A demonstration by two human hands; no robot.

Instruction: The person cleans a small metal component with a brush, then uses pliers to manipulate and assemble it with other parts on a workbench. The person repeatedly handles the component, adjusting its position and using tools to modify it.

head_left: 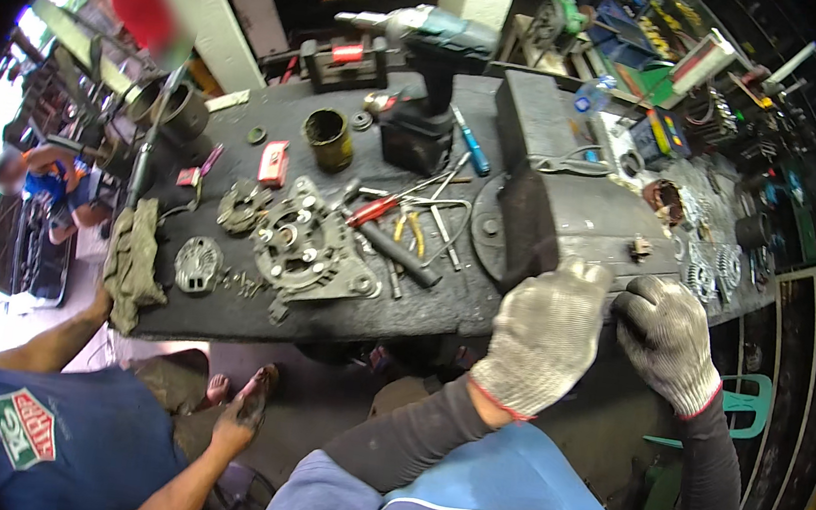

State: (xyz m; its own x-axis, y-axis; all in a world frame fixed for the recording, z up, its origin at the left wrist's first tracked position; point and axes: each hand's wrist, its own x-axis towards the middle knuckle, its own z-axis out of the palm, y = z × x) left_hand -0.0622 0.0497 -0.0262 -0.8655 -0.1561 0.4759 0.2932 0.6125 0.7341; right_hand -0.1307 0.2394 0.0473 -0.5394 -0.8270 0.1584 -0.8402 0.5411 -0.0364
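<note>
My left hand (548, 333), in a grey knitted work glove, is closed at the near edge of the bench. My right hand (668, 337), gloved alike, is curled into a fist just right of it, with a small gap between the two. Anything in either hand is hidden by the gloves. Just beyond them lies a rounded dark grey metal piece (599, 214), with a small brownish part (640, 248) on top. Left of my hands sits an alternator housing (313, 249), near a hammer (394, 248) and a red-handled screwdriver (373, 211).
A cordless impact wrench (432, 87) stands at the back beside a yellowish metal cylinder (328, 140). Several gears (713, 270) lie at right. A co-worker in a dark blue shirt (75, 439) is at the left, one hand by a rag (133, 269). A green chair (743, 406) is at right.
</note>
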